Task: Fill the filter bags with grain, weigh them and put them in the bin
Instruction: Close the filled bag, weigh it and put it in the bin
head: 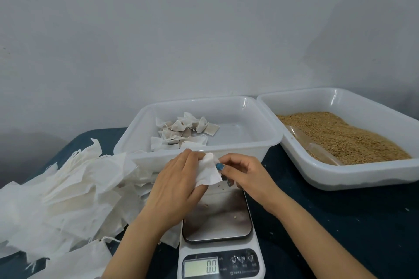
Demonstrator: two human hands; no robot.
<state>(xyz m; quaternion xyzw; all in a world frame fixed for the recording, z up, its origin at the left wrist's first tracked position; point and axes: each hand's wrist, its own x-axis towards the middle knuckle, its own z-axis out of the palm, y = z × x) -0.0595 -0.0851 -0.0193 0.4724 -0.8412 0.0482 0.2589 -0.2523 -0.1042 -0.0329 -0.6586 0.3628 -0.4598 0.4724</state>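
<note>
Both hands hold one small white filter bag (208,171) just above the far end of the scale's steel platform (217,217). My left hand (174,186) grips the bag from the left. My right hand (240,172) pinches its right edge between thumb and fingers. The scale display (201,267) reads 0.0 and the platform carries only a few stray grains. Behind the hands, a white bin (256,140) holds several filled bags (183,131). A second white bin (353,179) at the right holds brown grain (347,136) with a clear scoop (317,147) lying in it.
A loose heap of empty white filter bags (65,195) covers the left of the dark blue table (328,217). A plain grey wall stands behind the bins. Loose grains lie scattered on the table near the scale.
</note>
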